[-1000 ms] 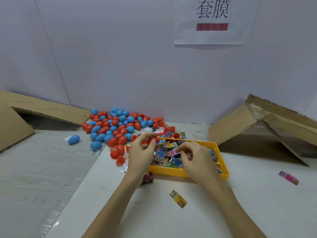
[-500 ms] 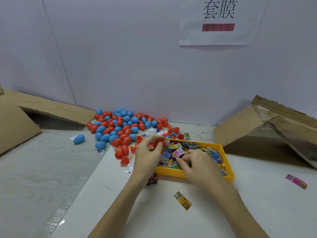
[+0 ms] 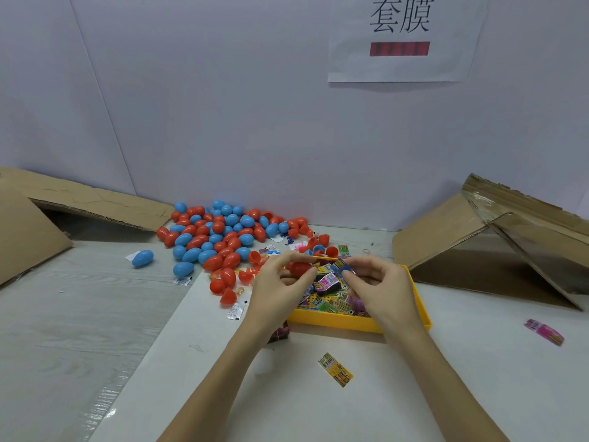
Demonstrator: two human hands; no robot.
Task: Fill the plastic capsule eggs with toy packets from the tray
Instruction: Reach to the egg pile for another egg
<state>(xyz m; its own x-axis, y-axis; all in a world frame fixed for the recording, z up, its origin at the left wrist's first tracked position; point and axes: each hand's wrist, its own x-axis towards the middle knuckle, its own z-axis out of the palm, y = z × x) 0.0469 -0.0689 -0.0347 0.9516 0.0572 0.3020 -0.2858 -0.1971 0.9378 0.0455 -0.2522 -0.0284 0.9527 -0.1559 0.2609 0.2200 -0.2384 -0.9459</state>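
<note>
A red capsule half [image 3: 299,268] sits pinched in the left hand [image 3: 276,290] over the yellow tray [image 3: 338,320]. The right hand [image 3: 381,287] pinches a blue toy packet [image 3: 341,267] beside it, fingers hiding most of it. Both wrists cover the tray's near packets; red and blue eggs [image 3: 220,234] heap behind on the worktop [image 3: 197,362].

"套膜" in black on the white wall sign [image 3: 402,39]

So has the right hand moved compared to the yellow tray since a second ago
Yes. The right hand has lifted off the packets in the yellow tray and now pinches a blue packet near its far rim.
</note>
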